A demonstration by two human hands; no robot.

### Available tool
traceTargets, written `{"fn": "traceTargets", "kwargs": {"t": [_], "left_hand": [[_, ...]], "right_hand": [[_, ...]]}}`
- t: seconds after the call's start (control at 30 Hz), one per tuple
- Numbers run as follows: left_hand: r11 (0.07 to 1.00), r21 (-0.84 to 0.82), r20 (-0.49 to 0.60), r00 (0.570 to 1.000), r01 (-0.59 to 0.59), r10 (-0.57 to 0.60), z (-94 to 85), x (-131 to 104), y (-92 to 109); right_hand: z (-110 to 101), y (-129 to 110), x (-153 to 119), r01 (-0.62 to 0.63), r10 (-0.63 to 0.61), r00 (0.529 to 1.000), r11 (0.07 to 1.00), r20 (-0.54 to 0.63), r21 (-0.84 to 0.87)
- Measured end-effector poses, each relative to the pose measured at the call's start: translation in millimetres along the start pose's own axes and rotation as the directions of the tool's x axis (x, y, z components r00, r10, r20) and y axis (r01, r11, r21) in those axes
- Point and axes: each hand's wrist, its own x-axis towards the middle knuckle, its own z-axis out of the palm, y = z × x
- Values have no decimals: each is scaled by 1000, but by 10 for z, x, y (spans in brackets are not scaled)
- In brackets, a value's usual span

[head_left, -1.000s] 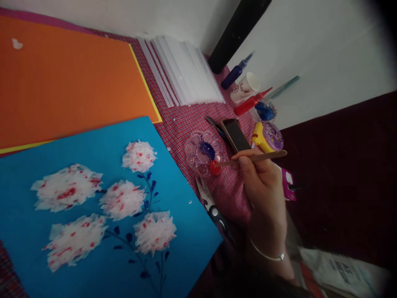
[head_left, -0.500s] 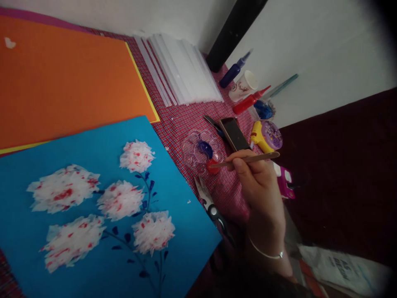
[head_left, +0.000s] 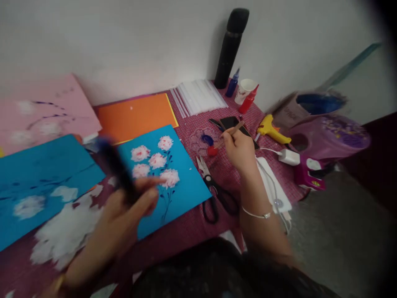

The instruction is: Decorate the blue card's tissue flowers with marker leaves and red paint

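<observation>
My right hand (head_left: pixel 240 149) pinches a thin wooden stick (head_left: pixel 237 127), its tip by the red paint (head_left: pixel 212 151) at the edge of the clear flower-shaped palette (head_left: pixel 196 140), which also holds dark blue paint. My left hand (head_left: pixel 124 219), blurred, grips a dark, pen-like object (head_left: pixel 116 167) standing up from the fist, its index finger stretched over the blue card (head_left: pixel 189 188). That card carries several white tissue flowers with red dabs and dark blue leaves. Scissors (head_left: pixel 208 179) lie between the card and my right forearm.
Behind are orange card (head_left: pixel 139 118), white strips (head_left: pixel 200 97), a black bottle (head_left: pixel 229 54), paint bottles (head_left: pixel 248 100) and a paper cup (head_left: pixel 246 87). A yellow glue gun (head_left: pixel 271 129) and white power strip (head_left: pixel 273 182) sit right. Another blue card (head_left: pixel 37 169) and tissue scraps (head_left: pixel 68 227) lie left.
The view has widened and levelled, and my left hand with the dark object has come into view. My right hand still holds the stick by the red paint.
</observation>
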Motion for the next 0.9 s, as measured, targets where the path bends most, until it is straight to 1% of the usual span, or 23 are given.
{"fn": "traceTargets", "kwargs": {"t": [0.03, 0.07, 0.1, 0.13, 0.17, 0.2, 0.23, 0.27, 0.3, 0.37, 0.43, 0.5, 0.6, 0.7, 0.77, 0.83, 0.9], "left_hand": [[1000, -21, 35, 999, -4, 5, 115, 193, 44], [996, -76, 60, 997, -42, 47, 224, 406, 69], [993, -108, 86, 994, -51, 60, 319, 623, 78], [994, -97, 102, 993, -50, 60, 390, 831, 74], [998, -25, 109, 993, -53, 55, 434, 1022, 60], [992, 110, 72, 996, -63, 56, 451, 1189, 43], [945, 317, 21, 996, -86, 83, 446, 1334, 26], [846, 525, -16, 993, -88, 114, 426, 1458, 14], [781, 618, -35, 989, -91, 143, 397, 1565, 7], [664, 740, -39, 979, -107, 201, 345, 1752, 17], [581, 802, -14, 969, -136, 247, 325, 1919, 58], [498, 853, 13, 960, -157, 280, 345, 2058, 119], [405, 898, 16, 934, -170, 357, 449, 2149, 194], [357, 906, 48, 895, -225, 443, 639, 2059, 182], [353, 887, 118, 885, -298, 451, 789, 1932, 121], [366, 858, 185, 881, -361, 435, 920, 1806, 41], [386, 836, 214, 879, -390, 425, 1004, 1719, -33]], "right_hand": [[20, 10, 6, -15, 15, 1000, 1000, 6, -17], [35, 16, 14, -29, 29, 999, 999, 15, -29], [44, 17, 24, -43, 44, 999, 998, 20, -35], [47, 14, 35, -56, 57, 998, 998, 23, -36], [45, 7, 46, -70, 71, 997, 997, 25, -38], [38, -2, 56, -85, 86, 996, 995, 28, -43], [30, -13, 65, -98, 100, 994, 994, 33, -53], [23, -24, 71, -111, 114, 993, 991, 42, -68], [18, -33, 75, -120, 125, 991, 989, 56, -86], [20, -46, 78, -120, 130, 988, 987, 89, -110], [31, -51, 78, -104, 117, 987, 988, 109, -115], [37, -54, 76, -93, 106, 988, 989, 109, -113], [18, -63, 69, -99, 110, 990, 988, 93, -115], [-15, -70, 63, -111, 122, 989, 986, 85, -120], [-18, -67, 64, -108, 120, 989, 986, 88, -128], [2, -58, 64, -97, 109, 990, 987, 88, -129], [32, -47, 61, -79, 88, 993, 991, 74, -106]]}}
